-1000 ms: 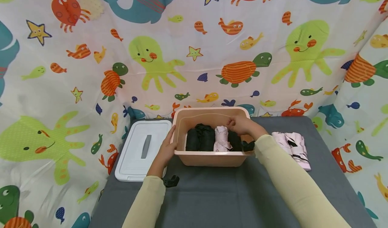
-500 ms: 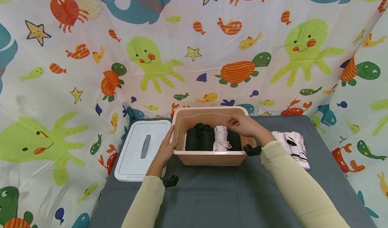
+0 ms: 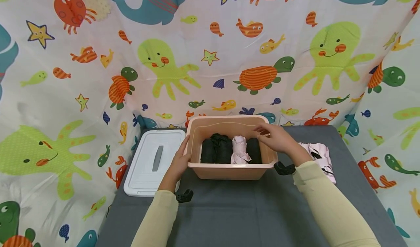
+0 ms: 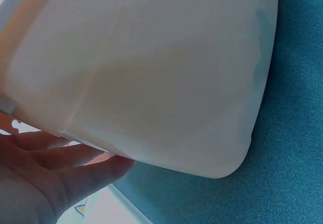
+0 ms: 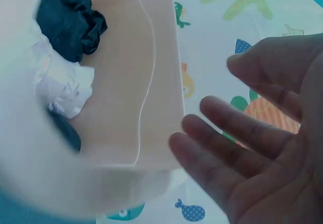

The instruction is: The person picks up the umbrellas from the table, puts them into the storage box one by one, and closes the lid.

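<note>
A peach plastic bin (image 3: 229,172) stands on the dark table covering. Side by side in it lie two black cloth rolls (image 3: 224,151), a pale pink cloth roll (image 3: 240,150) and another black cloth roll (image 3: 253,151). My left hand (image 3: 178,164) rests against the bin's left side, fingers extended along it; the left wrist view shows those fingers (image 4: 96,176) at the bin's edge. Over the right end of the bin, my right hand (image 3: 279,139) holds nothing. Its fingers (image 5: 242,151) are spread and loosely bent in the right wrist view.
Left of the bin lies a white lid (image 3: 142,170) with a grey handle (image 3: 158,158). A folded pale pink cloth with black marks (image 3: 323,155) lies on the right, partly behind my right forearm. A curtain printed with sea animals (image 3: 226,53) hangs behind and beside the table (image 3: 226,210).
My right hand has lifted off the right-hand black roll and drawn back to the right, uncovering it. The left hand stays at the bin's side.
</note>
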Demonstrator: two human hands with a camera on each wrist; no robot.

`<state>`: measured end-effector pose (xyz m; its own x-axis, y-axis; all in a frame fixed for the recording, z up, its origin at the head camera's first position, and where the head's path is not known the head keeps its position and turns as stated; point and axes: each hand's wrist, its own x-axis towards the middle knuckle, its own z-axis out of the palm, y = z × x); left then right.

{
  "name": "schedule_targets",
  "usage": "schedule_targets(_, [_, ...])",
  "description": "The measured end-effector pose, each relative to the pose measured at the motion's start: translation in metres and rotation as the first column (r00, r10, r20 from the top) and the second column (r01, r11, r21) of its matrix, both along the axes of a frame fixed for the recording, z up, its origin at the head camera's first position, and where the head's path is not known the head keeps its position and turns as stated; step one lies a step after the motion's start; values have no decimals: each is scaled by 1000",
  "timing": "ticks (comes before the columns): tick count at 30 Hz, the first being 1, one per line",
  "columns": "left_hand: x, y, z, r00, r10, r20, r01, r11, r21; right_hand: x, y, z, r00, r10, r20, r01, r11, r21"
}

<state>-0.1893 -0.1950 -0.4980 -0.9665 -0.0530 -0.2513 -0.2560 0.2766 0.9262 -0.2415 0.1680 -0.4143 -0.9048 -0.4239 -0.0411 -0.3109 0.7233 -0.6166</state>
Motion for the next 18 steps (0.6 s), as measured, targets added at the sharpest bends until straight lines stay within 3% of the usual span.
schedule_targets(2, [-1, -1, 0, 1000, -6, 17, 6, 1000, 7, 2, 4, 0, 1000, -13, -25, 14, 1000, 3])
schedule_targets(4, [2, 1, 8, 1000, -13, 27, 13, 1000, 3, 4, 8, 0, 998, -38, -45, 38, 999, 1])
schedule_targets(8, [2, 1, 9, 999, -17, 37, 17, 1000, 14, 7, 17, -1, 993, -93, -73, 92, 996, -14])
schedule_targets(11, [-1, -1, 0, 1000, -4, 27, 3, 1000, 26, 8, 24, -5, 988, -126, -88, 124, 992, -25])
schedule_targets(18, [0, 0, -4, 1000, 12, -3, -12, 1000, 17, 13, 38, -12, 978, -160, -134, 157, 987, -33])
